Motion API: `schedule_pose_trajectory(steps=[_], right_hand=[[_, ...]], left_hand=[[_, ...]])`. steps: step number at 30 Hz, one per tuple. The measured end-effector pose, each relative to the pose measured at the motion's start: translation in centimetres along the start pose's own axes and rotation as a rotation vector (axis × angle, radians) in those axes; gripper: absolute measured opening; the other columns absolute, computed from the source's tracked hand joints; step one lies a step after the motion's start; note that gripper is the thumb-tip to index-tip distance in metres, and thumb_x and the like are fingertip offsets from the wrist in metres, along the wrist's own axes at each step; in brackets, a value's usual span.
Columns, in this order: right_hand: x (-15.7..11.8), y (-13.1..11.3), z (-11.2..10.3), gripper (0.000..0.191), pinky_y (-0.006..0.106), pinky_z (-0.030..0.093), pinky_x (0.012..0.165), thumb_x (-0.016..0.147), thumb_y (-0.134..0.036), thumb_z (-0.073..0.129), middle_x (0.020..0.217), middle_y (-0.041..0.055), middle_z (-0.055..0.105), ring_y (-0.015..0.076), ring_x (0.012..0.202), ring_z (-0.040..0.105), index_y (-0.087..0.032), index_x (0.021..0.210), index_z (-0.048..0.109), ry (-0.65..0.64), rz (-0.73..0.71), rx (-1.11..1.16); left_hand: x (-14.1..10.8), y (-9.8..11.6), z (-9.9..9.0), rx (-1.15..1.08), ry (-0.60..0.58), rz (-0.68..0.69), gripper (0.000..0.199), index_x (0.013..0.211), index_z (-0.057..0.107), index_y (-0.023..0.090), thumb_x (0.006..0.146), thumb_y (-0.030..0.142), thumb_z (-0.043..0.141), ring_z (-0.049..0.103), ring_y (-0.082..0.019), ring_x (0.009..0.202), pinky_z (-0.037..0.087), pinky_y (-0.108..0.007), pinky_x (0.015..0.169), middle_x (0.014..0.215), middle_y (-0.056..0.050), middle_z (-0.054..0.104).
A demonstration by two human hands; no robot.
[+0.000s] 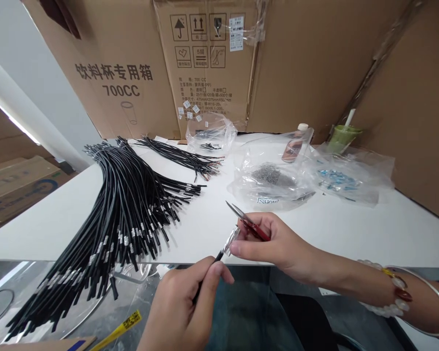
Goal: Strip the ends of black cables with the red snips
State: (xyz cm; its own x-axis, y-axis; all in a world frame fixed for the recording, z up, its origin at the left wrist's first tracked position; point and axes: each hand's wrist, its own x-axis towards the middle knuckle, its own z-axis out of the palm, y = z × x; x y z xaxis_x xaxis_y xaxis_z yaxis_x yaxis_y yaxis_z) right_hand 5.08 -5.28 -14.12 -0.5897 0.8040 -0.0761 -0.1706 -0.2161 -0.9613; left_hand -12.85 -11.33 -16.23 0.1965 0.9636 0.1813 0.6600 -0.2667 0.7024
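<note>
A black cable (pixel 218 256) runs through my closed left hand (pixel 188 297), gripped between thumb and curled fingers near the table's front edge. Crinkled silver foil (pixel 229 240) wraps the cable's upper end, which tilts up to the right. My right hand (pixel 274 241) is closed round small red-handled scissors (pixel 256 230), their pointed blades directed up and left. The thumb and a fingertip of that same hand touch the foil. To the left lies a large bundle of black cables (pixel 128 204), many with silver bands near their ends.
Behind, thinner black wires (pixel 183 156) lie on the white table (pixel 201 219). Clear bags hold small metal parts (pixel 269 174) and blue pieces (pixel 338 180). A bottle (pixel 292 148) and green cup (pixel 344 139) stand at back right. Cardboard boxes (pixel 212 58) wall the rear.
</note>
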Motion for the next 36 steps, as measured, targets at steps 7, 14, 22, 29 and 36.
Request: schedule_pose_trajectory(steps=[7, 14, 22, 29, 36], right_hand=[[-0.2, 0.0, 0.3, 0.026, 0.021, 0.03, 0.06, 0.066, -0.023, 0.079, 0.06, -0.0067, 0.049, 0.0067, 0.06, 0.039, -0.016, 0.062, 0.055, 0.154, 0.122, 0.002], [-0.7, -0.9, 1.1, 0.021, 0.022, 0.033, 0.061, 0.067, -0.021, 0.071, 0.062, -0.0049, 0.047, 0.0083, 0.061, 0.041, -0.017, 0.062, 0.051, 0.263, 0.359, -0.03], [-0.4, -1.6, 1.6, 0.02, 0.024, 0.023, 0.052, 0.068, -0.017, 0.058, 0.054, -0.0066, 0.035, 0.0069, 0.054, 0.031, -0.017, 0.056, 0.042, 0.277, 0.347, -0.38], [0.5, -2.5, 1.8, 0.015, 0.027, 0.02, 0.049, 0.063, -0.014, 0.058, 0.051, -0.005, 0.038, 0.0083, 0.052, 0.033, -0.018, 0.054, 0.047, 0.251, 0.416, -0.613], [3.2, -4.1, 1.1, 0.021, 0.026, 0.02, 0.047, 0.066, -0.021, 0.064, 0.051, -0.0048, 0.038, 0.0084, 0.048, 0.032, -0.019, 0.056, 0.047, 0.249, 0.217, -0.635]], left_hand=[[0.0, -1.1, 0.9, 0.575, 0.145, 0.16, 0.026, 0.069, 0.057, 0.027, 0.093, 0.026, 0.046, 0.057, -0.015, 0.038, 0.028, -0.029, 0.041, 0.047, 0.009, 0.058], [0.0, -0.1, 1.8, 0.759, 0.104, 0.121, 0.017, 0.075, 0.059, 0.03, 0.089, 0.022, 0.054, 0.061, -0.022, 0.039, 0.025, -0.031, 0.039, 0.046, 0.009, 0.061], [-0.2, 0.5, 1.9, 0.765, 0.004, 0.056, 0.02, 0.074, 0.06, 0.029, 0.089, 0.019, 0.052, 0.061, -0.023, 0.039, 0.019, -0.03, 0.041, 0.047, 0.008, 0.062], [-0.1, 0.4, 1.9, 0.82, 0.066, 0.217, 0.024, 0.068, 0.057, 0.027, 0.085, 0.012, 0.047, 0.056, -0.022, 0.033, 0.017, -0.031, 0.04, 0.043, 0.006, 0.058], [-0.2, 0.7, 3.2, 0.763, 0.027, 0.378, 0.024, 0.068, 0.059, 0.026, 0.081, 0.009, 0.05, 0.054, -0.02, 0.029, 0.022, -0.034, 0.035, 0.04, 0.007, 0.056]])
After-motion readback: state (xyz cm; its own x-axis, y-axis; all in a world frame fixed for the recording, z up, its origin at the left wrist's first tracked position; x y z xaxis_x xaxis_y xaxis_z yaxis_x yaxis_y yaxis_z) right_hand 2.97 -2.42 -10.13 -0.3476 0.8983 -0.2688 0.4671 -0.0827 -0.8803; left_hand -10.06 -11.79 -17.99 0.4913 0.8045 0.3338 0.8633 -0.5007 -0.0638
